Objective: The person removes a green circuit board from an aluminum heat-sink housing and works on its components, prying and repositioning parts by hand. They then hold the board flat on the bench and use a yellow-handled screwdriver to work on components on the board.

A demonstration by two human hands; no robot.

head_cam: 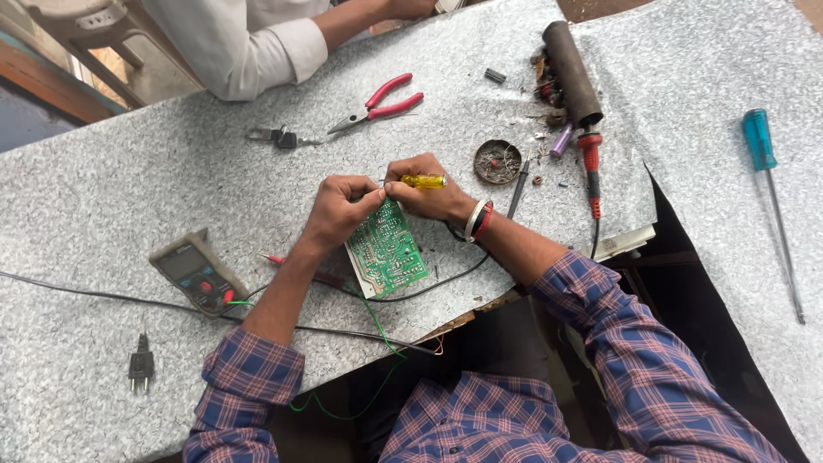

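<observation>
A green circuit board (387, 250) lies tilted on the speckled grey table (103, 197), near its front edge. My left hand (339, 210) pinches the board's upper edge. My right hand (427, 190), with bangles at the wrist, grips a small screwdriver with a yellow handle (424, 181) right above that same top edge. Both hands meet over the board. Thin green wires (377, 330) trail from the board down over the table edge.
A multimeter (197, 273) with red probe lies left, a black plug (141, 369) beyond it. Red-handled pliers (377, 105), keys (276, 136), a round tin (498, 161), a soldering iron (590, 167) and a blue screwdriver (770, 193) lie around. Another person's sleeved arm (266, 43) rests at the top.
</observation>
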